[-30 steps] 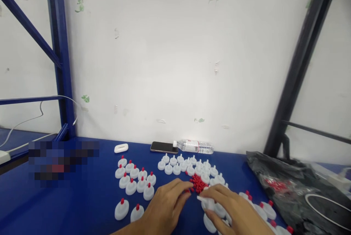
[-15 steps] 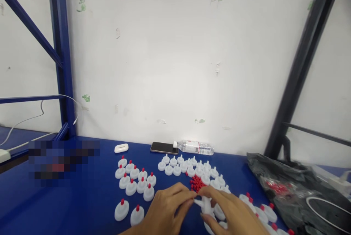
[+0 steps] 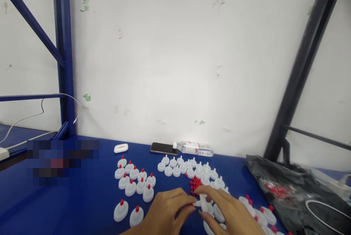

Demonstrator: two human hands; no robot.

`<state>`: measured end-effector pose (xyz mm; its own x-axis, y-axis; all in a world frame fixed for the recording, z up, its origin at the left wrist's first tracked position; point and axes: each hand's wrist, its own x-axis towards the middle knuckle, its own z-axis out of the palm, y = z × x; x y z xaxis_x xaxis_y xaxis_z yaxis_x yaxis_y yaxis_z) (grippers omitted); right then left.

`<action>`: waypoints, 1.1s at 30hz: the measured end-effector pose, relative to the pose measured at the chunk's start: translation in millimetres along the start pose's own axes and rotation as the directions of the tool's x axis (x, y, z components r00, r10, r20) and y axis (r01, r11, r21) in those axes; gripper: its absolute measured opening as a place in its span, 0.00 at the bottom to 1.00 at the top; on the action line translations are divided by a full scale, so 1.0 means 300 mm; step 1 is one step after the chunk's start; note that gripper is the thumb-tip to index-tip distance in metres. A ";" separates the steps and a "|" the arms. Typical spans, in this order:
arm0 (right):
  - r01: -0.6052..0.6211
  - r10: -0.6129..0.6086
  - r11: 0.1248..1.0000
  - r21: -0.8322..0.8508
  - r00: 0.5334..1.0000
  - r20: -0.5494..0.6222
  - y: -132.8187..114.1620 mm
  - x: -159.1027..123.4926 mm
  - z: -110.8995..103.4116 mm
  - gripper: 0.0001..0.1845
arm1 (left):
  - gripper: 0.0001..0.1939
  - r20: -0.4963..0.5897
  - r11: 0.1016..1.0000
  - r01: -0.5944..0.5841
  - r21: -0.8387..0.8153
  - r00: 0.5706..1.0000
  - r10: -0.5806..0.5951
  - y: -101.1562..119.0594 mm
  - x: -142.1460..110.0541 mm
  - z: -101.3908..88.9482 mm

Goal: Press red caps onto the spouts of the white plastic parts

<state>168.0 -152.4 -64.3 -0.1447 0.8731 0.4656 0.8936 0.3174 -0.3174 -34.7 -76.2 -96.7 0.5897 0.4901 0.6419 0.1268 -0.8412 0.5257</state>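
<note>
My right hand (image 3: 229, 207) grips a white nozzle lid (image 3: 203, 204) by its rim, turned on its side so the spout points left. My left hand (image 3: 171, 207) pinches a small red cap (image 3: 192, 204) at the spout's tip; the fingers hide most of it. Just beyond the fingertips lies a pile of red caps (image 3: 195, 183). White lids with bare spouts (image 3: 177, 171) stand behind and around the pile. To the left are several lids with red tips (image 3: 131, 188), and more red-tipped lids (image 3: 260, 216) sit to the right, partly behind my right hand.
Along the wall lie a white earbud case (image 3: 121, 148), a black phone (image 3: 163, 148) and a clear plastic bottle (image 3: 194, 148). A dark plastic bag (image 3: 298, 205) with a clear packet of red caps (image 3: 276, 190) covers the right side. Blue posts (image 3: 65, 63) rise at the left.
The held lid has turned more edge-on in my right hand. My left fingers have come to the spout's tip, with red now showing between them.
</note>
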 end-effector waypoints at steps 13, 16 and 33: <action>0.148 -0.160 0.985 0.084 0.973 0.165 -0.054 0.059 0.019 0.34 | 0.41 0.276 0.454 0.611 -0.649 0.745 -0.607 0.011 0.027 0.031; 0.183 -0.190 0.981 0.067 0.974 0.121 -0.069 0.069 0.030 0.28 | 0.38 0.288 0.441 0.606 -0.662 0.749 -0.596 0.003 0.031 0.025; 0.068 -0.071 0.986 0.153 0.997 0.013 -0.072 0.067 0.053 0.31 | 0.33 0.264 0.489 0.524 -0.697 0.822 -0.504 -0.012 0.019 0.018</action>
<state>139.1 -135.8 -61.2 -0.2132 0.8532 0.4760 0.8063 0.4288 -0.4075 -27.5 -71.7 -98.0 0.6317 0.7666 0.1154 -0.1853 0.0047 0.9827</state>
